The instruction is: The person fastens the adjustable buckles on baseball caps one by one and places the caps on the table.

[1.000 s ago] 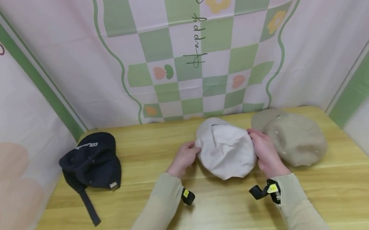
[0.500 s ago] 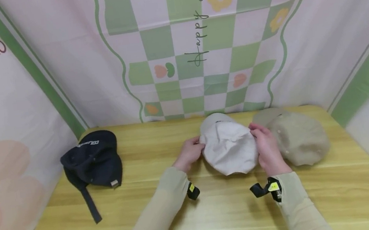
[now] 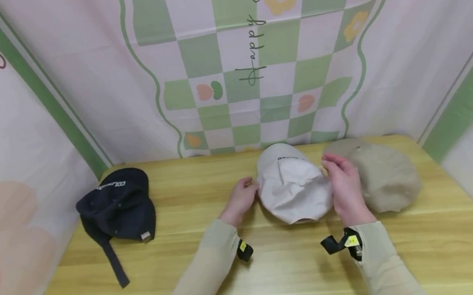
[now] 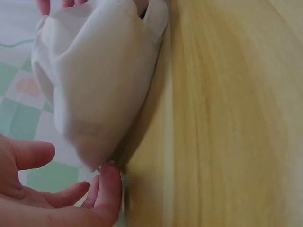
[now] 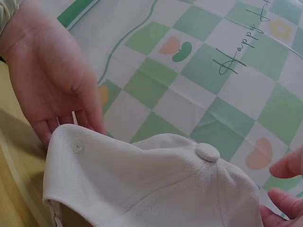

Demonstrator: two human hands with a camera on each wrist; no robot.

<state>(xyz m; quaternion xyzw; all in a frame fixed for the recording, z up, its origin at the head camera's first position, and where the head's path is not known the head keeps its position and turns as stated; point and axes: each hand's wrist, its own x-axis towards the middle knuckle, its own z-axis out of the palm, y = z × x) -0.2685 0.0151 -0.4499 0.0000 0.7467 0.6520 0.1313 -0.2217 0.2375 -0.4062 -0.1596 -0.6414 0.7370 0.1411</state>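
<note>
A white baseball cap (image 3: 294,187) lies crown up at the back middle of the table, its brim toward the wall. At its left side is my left hand (image 3: 241,201); in the left wrist view the thumb (image 4: 35,154) stands apart from the cap and a fingertip (image 4: 110,172) is right at its lower edge. My right hand (image 3: 345,187) is at the cap's right side with fingers loosely extended. In the right wrist view its fingertips (image 5: 286,201) appear close beside the crown, thumb and fingers spread. Neither hand grips the cap.
A khaki cap (image 3: 388,176) sits just right of my right hand, partly behind it. Far left lies a navy cap (image 3: 120,209) with its strap (image 3: 115,263) trailing toward the front. A patterned cloth wall (image 3: 232,52) rises behind the wooden table (image 3: 291,281).
The white cap has shifted slightly to the right and back. Both hands, which pinched its sides earlier, have loosened and drawn slightly outward from it.
</note>
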